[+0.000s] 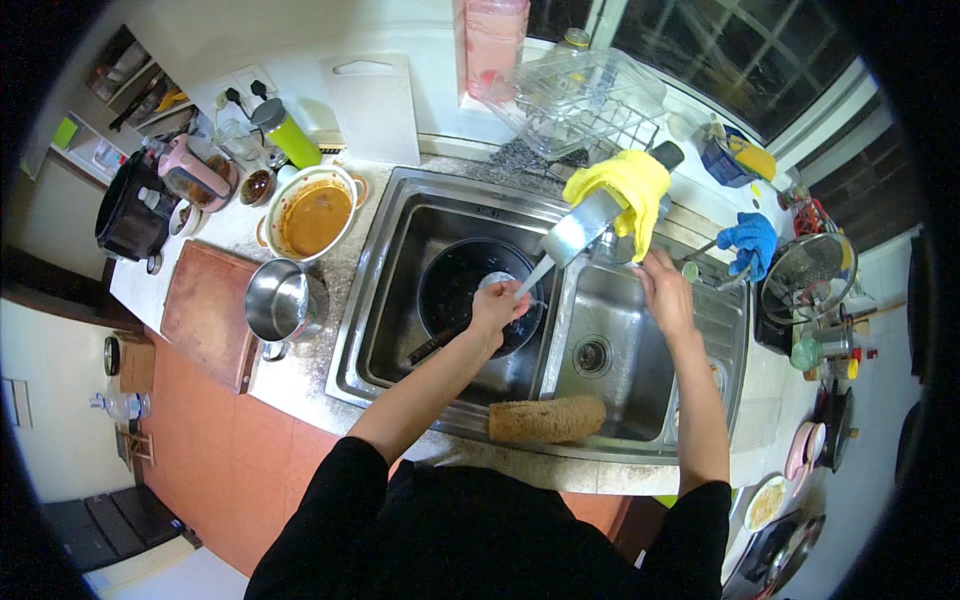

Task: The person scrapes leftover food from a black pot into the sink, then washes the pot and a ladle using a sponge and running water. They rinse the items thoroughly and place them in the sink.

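Water runs from the metal faucet [581, 229], which has a yellow cloth [630, 187] draped over it. My left hand [495, 309] is in the stream above a dark pan [450, 277] in the left basin; a small pale, shiny thing shows at its fingers, and its grip is unclear. At the back edge of the smaller right basin [622, 322], just below the cloth, is my right hand [664, 289]; its fingertips are partly hidden near the faucet's base. A brown loofah [547, 419] lies across the sink's front rim.
On the left counter are a metal pot [277, 300], a wooden cutting board [206, 307] and a bowl of brown sauce [315, 217]. Clear plastic containers [577, 90] sit on a rack behind the sink. A blue cloth [750, 241] and a mesh strainer [810, 277] are at the right.
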